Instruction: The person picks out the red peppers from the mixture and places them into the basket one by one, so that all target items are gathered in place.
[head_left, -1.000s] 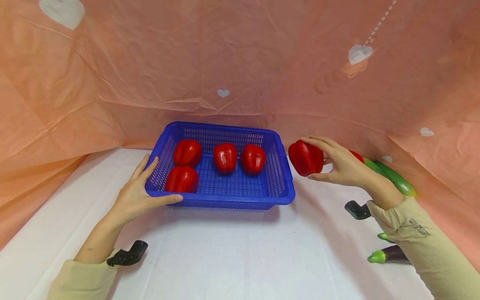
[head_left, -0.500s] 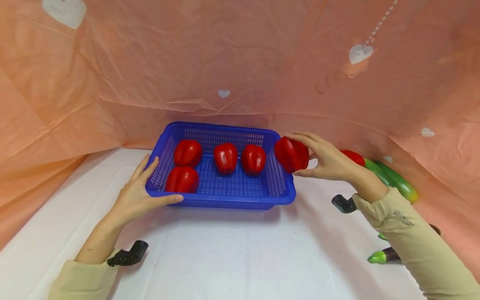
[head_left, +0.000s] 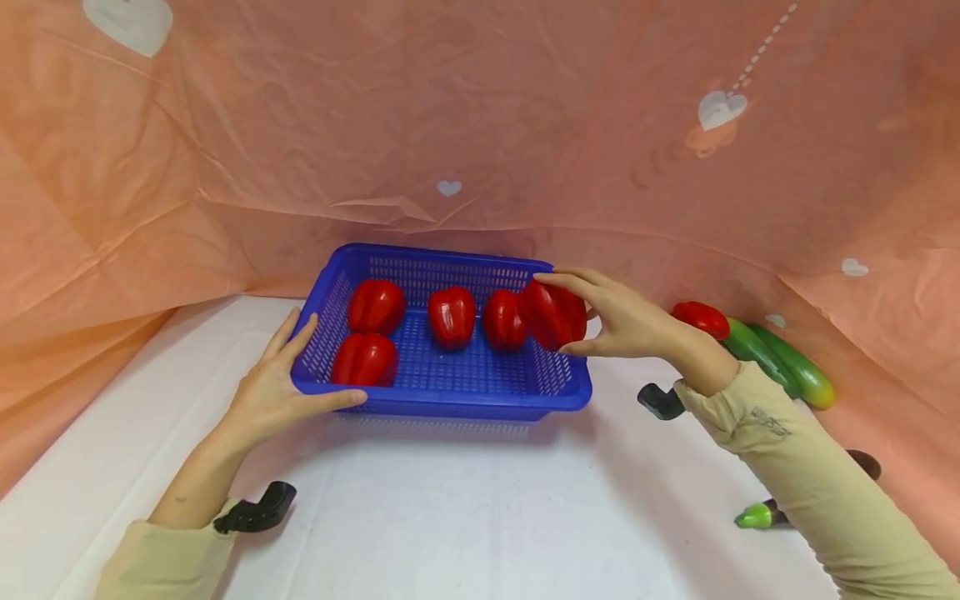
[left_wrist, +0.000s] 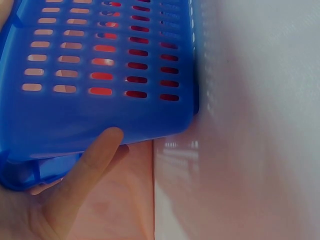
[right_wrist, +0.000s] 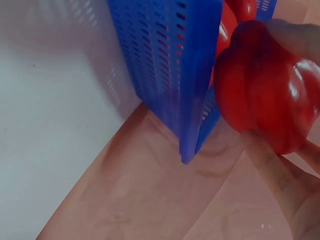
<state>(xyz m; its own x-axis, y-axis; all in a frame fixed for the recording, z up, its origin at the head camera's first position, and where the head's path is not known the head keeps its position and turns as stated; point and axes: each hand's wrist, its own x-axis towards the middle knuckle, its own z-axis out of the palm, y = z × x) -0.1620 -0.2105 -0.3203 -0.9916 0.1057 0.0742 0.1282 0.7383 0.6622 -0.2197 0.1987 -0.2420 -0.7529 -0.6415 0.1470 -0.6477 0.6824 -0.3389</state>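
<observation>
My right hand (head_left: 626, 321) grips a glossy red bell pepper (head_left: 552, 315) between thumb and fingers, over the right end of a blue plastic basket (head_left: 450, 402). In the right wrist view, the held pepper (right_wrist: 265, 90) is beside the basket's rim (right_wrist: 192, 100). My left hand (head_left: 273, 396) rests at the basket's near left corner, fingers spread along the side and thumb straight along the front. In the left wrist view the thumb (left_wrist: 95, 155) lies against the slotted wall. Two peppers sit at the basket's left, one in the middle (head_left: 452, 317) and one partly hidden (head_left: 502, 320) behind the held pepper.
On the white table (head_left: 465, 508), another red pepper (head_left: 701, 318) lies at the right beside green zucchini-like vegetables (head_left: 791, 367). An eggplant with a green stem (head_left: 753, 517) is partly hidden by the right sleeve. Orange sheeting with hearts (head_left: 495, 125) hangs behind the basket.
My right hand has carried the red bell pepper leftward, from outside the basket to over its right end, overlapping the nearest pepper. The left hand and basket have stayed in place.
</observation>
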